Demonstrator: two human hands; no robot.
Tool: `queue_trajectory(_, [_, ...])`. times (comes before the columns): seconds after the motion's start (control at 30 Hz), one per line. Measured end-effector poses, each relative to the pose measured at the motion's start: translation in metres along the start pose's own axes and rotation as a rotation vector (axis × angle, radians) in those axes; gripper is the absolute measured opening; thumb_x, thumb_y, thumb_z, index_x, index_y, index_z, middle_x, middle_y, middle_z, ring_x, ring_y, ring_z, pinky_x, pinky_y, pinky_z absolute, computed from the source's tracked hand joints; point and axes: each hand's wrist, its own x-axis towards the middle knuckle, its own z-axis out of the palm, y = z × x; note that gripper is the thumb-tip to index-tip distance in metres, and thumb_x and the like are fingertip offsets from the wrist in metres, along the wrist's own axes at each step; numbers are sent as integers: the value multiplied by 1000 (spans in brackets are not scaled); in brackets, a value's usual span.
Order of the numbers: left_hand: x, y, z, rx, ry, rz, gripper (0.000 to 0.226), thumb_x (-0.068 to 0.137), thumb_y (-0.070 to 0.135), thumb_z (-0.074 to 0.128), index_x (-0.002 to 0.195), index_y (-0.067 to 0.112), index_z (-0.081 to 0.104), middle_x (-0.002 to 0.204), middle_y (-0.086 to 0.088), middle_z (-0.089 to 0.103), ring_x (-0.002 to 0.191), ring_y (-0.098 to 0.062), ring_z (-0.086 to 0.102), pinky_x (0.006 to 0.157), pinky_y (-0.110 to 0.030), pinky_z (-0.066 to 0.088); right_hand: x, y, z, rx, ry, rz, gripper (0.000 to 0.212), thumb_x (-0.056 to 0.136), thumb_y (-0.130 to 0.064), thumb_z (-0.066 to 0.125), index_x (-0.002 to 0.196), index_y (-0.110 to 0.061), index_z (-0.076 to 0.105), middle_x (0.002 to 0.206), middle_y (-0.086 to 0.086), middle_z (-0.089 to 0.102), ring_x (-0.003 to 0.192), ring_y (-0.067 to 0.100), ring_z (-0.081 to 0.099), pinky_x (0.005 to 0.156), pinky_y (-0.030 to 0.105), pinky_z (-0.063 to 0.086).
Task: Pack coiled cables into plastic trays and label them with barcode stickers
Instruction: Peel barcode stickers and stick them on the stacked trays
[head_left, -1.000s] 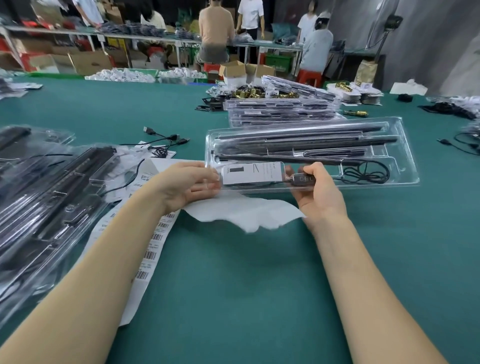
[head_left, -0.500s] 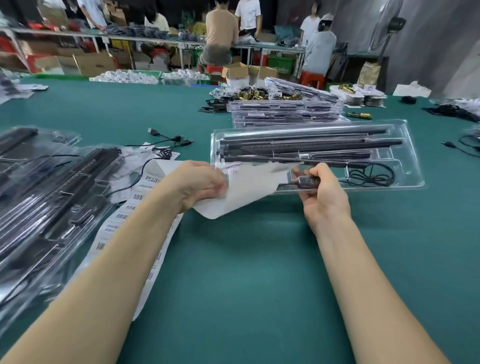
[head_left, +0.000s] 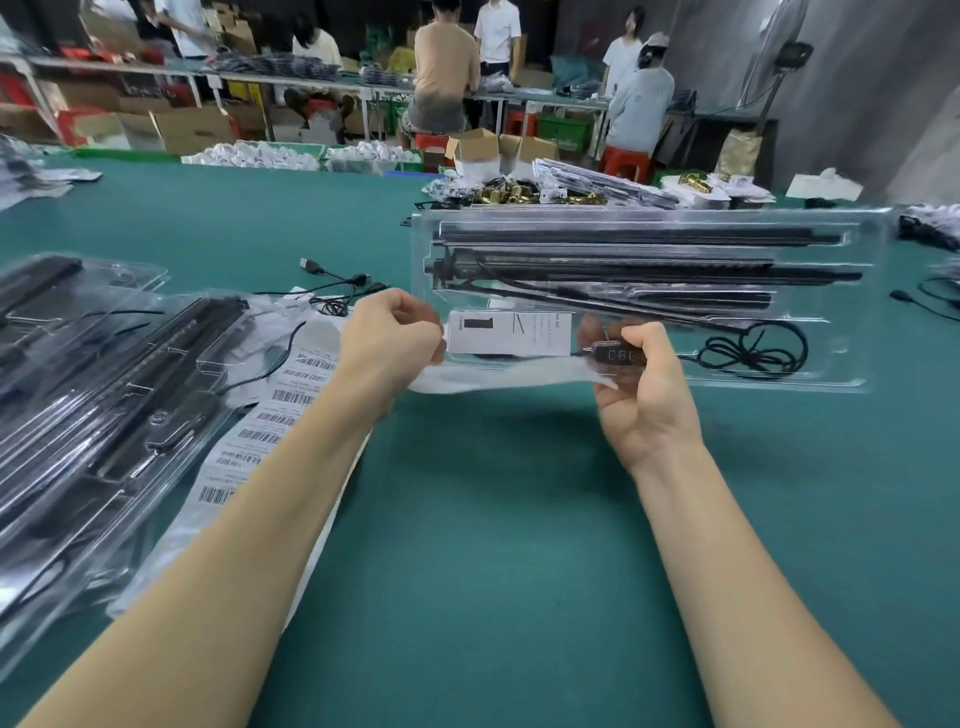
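Clear tray with one coiled cable: left hand pinches its near-left edge, right hand grips the controller.

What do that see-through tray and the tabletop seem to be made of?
Tray: thin clear moulded plastic, glossy; the black rods show through it and its edges glint. Tabletop: matte green covering, probably rubber or vinyl matting; no sheen or weave is visible.

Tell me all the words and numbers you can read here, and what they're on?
None can be read for sure.
White label on the clear tray: a black block and small print, too blurred.
Barcode sticker sheet: bars and tiny print, too small.
Black controller in the right hand: three round marks, unclear whether digits.
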Motion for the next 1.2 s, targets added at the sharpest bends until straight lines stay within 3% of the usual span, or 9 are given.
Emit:
queue_trajectory(0.13, [-4, 3, 3, -30, 22, 10, 22, 59, 12, 53, 78, 16, 65, 76, -4, 71, 72, -25, 73, 78, -42, 62, 0, -1, -1, -4, -8, -15, 19, 96, -7, 50, 80, -9, 61, 79, 6, 75, 79, 16, 74, 74, 25, 59])
queue_trajectory(0.33, [4, -4, -9, -209, -216, -93, 15, 88, -5, 61, 83, 8, 63, 76, -6, 66, 61, -12, 66, 66, -22, 57, 5, 2, -4, -124, 79, 20, 15, 94, -11, 55, 82, -12, 64, 91, 10, 76, 81, 21, 69, 82, 29, 54])
queue_trajectory(0.5, [5, -6, -16, -383, -296, -205, 9, 92, 1, 63, 91, 10, 62, 87, -6, 66, 75, -19, 71, 67, -25, 59, 5, 7, -1, -165, 85, 69, 17, 94, -11, 56, 80, -10, 67, 88, 9, 77, 69, 16, 69, 58, 24, 55])
queue_trajectory(0.6, [5, -7, -20, -464, -346, -271, 10, 93, 3, 64, 98, 9, 59, 97, -9, 66, 80, -26, 73, 69, -29, 60, 5, 9, 1, -147, 120, 115, 15, 91, -6, 55, 81, -6, 66, 85, 9, 76, 67, 17, 68, 58, 25, 56])
queue_trajectory(0.73, [3, -10, -23, -531, -451, -257, 21, 93, 4, 65, 110, 12, 56, 96, -7, 76, 88, -26, 74, 74, -29, 60, 3, 5, -2, -43, 176, 199, 9, 87, 1, 56, 81, -4, 61, 80, 8, 72, 64, 17, 69, 58, 25, 58])
queue_trajectory(0.83, [2, -11, -23, -538, -504, -207, 26, 82, 6, 72, 103, 15, 58, 117, -16, 71, 103, -32, 71, 79, -32, 60, 5, 1, -2, 20, 216, 217, 5, 90, 2, 57, 91, -3, 58, 92, 13, 68, 80, 22, 69, 58, 29, 59])
queue_trajectory(1.0, [2, -10, -29, -524, -623, -116, 30, 78, 5, 76, 96, 17, 55, 99, -11, 72, 95, -32, 70, 84, -34, 59, 3, 0, -1, -56, 224, 236, 13, 88, -3, 59, 100, -4, 61, 88, 8, 74, 67, 20, 68, 73, 32, 56])
queue_trajectory(1.13, [-3, -9, -29, -607, -745, -203, 62, 82, 8, 75, 133, 26, 44, 136, -18, 60, 114, -46, 63, 89, -42, 57, 4, -4, -1, -99, 263, 219, 8, 86, 1, 53, 84, -5, 58, 71, 4, 68, 45, 14, 59, 59, 27, 51])
queue_trajectory(1.2, [-5, -4, -26, -610, -800, -250, 74, 80, 7, 80, 135, 37, 40, 124, -19, 68, 115, -47, 63, 88, -38, 58, 4, -6, -2, -153, 297, 218, 15, 84, -1, 55, 71, -8, 53, 66, 3, 62, 47, 14, 52, 53, 26, 45])
